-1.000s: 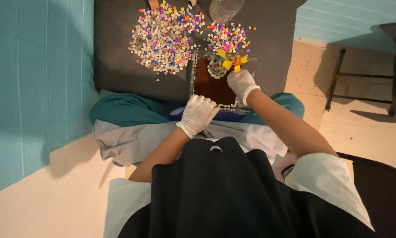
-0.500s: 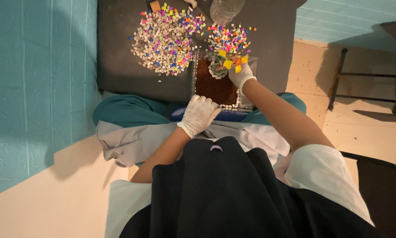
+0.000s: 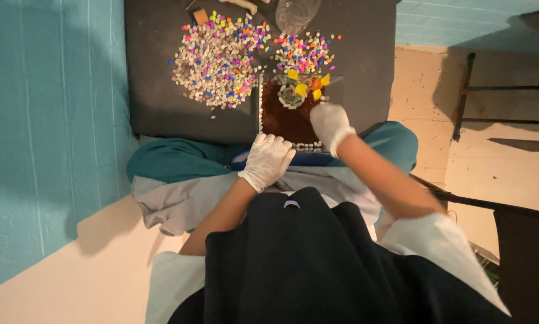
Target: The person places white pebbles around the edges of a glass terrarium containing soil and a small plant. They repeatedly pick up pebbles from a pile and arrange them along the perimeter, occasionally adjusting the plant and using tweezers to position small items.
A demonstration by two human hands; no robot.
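— Teal-painted walls close in on two sides, and a dark mat [image 3: 161, 90] lies on the floor ahead of the seated person. What sits on it?

— At the mat's near edge, right of centre, stands a clear rectangular tray [image 3: 261, 102] filled with brown soil [image 3: 281, 117]. A small green plant [image 3: 292, 96] ringed with pale pebbles grows toward its far end, with yellow and orange bits just beside it.

— And the hands?

— Both wear white gloves. The right hand [image 3: 331, 123] hangs over the tray's right side, fingers curled downward close to the soil; whether it pinches anything, I cannot tell. The left hand [image 3: 268, 159] rests at the tray's near edge, fingers loosely spread, gripping nothing. The two are apart, the tray's near corner between them.

— What lies farther out?

— A wide heap of mixed coloured pebbles [image 3: 215, 57] covers the mat's far left part. A smaller, brighter pile [image 3: 305, 54] lies just beyond the tray. A clear glass jar [image 3: 296, 12] stands at the far edge. Teal cloth [image 3: 173, 159] lies under the mat's near edge, over the person's lap.
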